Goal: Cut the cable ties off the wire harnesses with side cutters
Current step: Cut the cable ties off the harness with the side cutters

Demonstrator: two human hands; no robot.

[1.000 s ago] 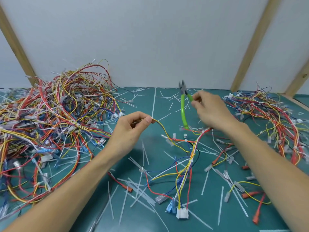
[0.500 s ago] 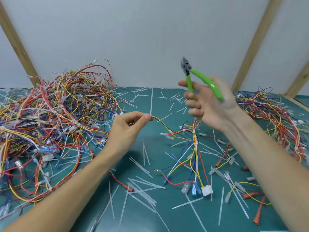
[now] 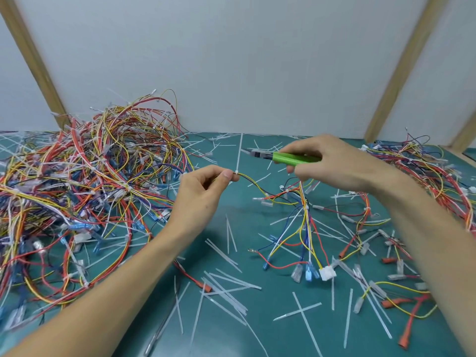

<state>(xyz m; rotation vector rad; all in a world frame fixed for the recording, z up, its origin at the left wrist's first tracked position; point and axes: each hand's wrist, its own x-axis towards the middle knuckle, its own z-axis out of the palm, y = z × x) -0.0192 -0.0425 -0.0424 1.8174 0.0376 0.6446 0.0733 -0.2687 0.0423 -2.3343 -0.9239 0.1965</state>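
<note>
Head view looks down on a green cutting mat (image 3: 231,222) strewn with cut-off cable ties (image 3: 226,287), plain proof that much snipping is already behind this moment. The left hand (image 3: 203,194) pinches the end of one wire harness (image 3: 301,217) between thumb and forefinger, right beside a small white cable tie (image 3: 236,172) at the fingertips; from there the harness sags to the right and trails down to a white connector (image 3: 327,274) lying on the mat. The right hand (image 3: 332,163) grips the green handles of the side cutters (image 3: 283,157), whose blades point left, above the held tie and just apart from it; whether the blades are parted is too blurred to tell.

As a judgement, the cut on this tie is not yet made. A large tangled pile of harnesses (image 3: 90,189) at the left is still studded with white ties, so most of the work seems left. A smaller heap of harnesses (image 3: 425,176) at the right may be the finished ones, though some ties seem to show there too.
</note>
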